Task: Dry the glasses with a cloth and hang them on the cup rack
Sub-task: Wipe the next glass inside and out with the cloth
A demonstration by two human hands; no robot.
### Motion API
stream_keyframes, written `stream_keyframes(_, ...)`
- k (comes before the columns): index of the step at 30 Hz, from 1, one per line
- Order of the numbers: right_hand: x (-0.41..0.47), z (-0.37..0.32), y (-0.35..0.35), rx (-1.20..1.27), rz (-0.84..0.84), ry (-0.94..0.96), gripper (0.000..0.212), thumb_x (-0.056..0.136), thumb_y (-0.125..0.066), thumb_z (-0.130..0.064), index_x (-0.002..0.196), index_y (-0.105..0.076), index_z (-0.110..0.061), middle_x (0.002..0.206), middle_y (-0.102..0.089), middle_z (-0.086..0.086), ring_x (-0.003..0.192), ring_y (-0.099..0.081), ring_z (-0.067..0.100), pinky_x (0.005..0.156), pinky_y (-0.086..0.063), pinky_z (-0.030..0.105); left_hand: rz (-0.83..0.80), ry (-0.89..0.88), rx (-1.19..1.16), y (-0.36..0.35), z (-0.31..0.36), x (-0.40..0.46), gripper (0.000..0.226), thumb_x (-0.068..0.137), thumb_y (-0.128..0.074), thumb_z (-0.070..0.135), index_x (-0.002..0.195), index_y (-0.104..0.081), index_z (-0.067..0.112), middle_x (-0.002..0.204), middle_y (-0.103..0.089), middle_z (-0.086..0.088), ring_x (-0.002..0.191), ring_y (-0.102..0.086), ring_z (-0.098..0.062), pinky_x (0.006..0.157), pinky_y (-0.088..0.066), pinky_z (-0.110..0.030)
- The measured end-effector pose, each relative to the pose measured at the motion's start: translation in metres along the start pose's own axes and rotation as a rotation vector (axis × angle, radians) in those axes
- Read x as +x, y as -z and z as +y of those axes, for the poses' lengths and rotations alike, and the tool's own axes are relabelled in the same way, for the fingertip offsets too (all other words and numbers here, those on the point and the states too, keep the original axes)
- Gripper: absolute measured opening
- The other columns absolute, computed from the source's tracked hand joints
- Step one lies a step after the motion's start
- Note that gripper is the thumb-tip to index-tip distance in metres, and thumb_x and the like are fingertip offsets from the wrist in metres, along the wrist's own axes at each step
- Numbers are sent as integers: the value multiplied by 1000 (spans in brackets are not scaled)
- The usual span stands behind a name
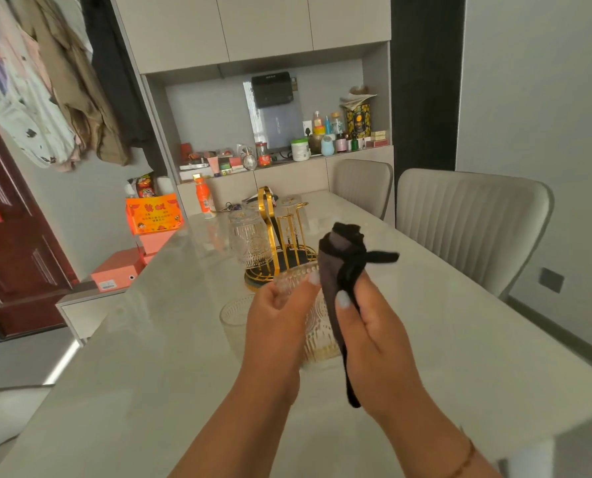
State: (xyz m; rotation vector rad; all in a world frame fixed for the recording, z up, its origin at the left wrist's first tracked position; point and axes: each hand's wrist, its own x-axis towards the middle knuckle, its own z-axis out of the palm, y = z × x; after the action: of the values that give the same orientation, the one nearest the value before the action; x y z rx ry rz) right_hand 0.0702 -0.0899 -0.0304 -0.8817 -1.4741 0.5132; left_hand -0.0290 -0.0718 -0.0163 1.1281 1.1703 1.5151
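Note:
My left hand (281,312) holds a clear ribbed glass (317,334) above the table, fingers curled round its rim. My right hand (360,317) grips a dark grey cloth (339,267) bunched against the glass's right side; a strip of cloth hangs below my wrist. Another ribbed glass (234,317) stands on the table just left of my left hand. Behind them stands the gold cup rack (277,236) on a round dark base, with glasses (249,239) hung upside down on its pegs.
The pale marble table (460,357) stretches ahead. Two grey chairs (467,219) stand along its right side. An orange bottle (202,196) stands at the far end. Orange boxes (155,215) are stacked at the left. A cluttered cabinet shelf (287,157) lies behind.

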Motion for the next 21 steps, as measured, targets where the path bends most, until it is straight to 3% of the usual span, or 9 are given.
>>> stream_keyframes(2,11,-4,7,232,65,-154,19,101,-39,-31,104,-46,-48,93,-63,-28,90,-61,-9,66,-45,6,-31,-34,-68,-2,0,-5,63,58,-78,46,110,-65,12,97,-75,-11,89,-74,-29,77,-60,-44)
stream_keyframes(4,17,-2,12,496,47,-336,17,100,-40,-32,100,-50,-46,96,-67,-19,89,-65,-2,69,-51,14,-27,-84,-122,-4,3,-7,48,63,-73,37,106,-65,18,92,-76,-5,85,-75,-24,66,-59,-36)
stream_keyframes(8,4,-2,5,922,-82,-522,34,87,-48,-41,119,-57,-43,116,-70,-11,105,-67,9,82,-55,33,20,-163,-219,-3,14,-1,37,69,-65,39,102,-66,21,92,-74,-4,81,-74,-20,58,-56,-30)
stream_keyframes(11,-2,2,-2,951,-105,-498,51,80,-45,-46,129,-54,-34,122,-67,-8,113,-63,11,99,-48,39,26,-206,-202,-2,12,3,37,69,-66,38,103,-66,22,92,-75,-3,81,-74,-19,60,-56,-31)
stream_keyframes(15,7,5,4,1063,-104,-660,44,90,-38,-47,108,-72,-25,110,-73,3,100,-70,18,82,-56,38,-63,-170,-149,-4,10,-4,43,68,-65,37,108,-67,20,90,-76,2,81,-75,-14,57,-56,-24)
stream_keyframes(17,6,7,2,1101,-41,-676,44,96,-35,-45,107,-72,-23,109,-73,6,98,-70,21,78,-55,39,-89,-140,-117,-5,11,-2,43,71,-70,44,107,-69,21,90,-76,3,80,-74,-12,58,-57,-25)
stream_keyframes(21,3,7,-4,1046,159,-544,32,99,-37,-41,116,-62,-31,105,-74,-4,95,-71,13,72,-59,34,-76,-110,-3,-11,10,-2,92,58,-67,77,136,-48,33,115,-65,15,104,-67,-8,86,-57,-33)
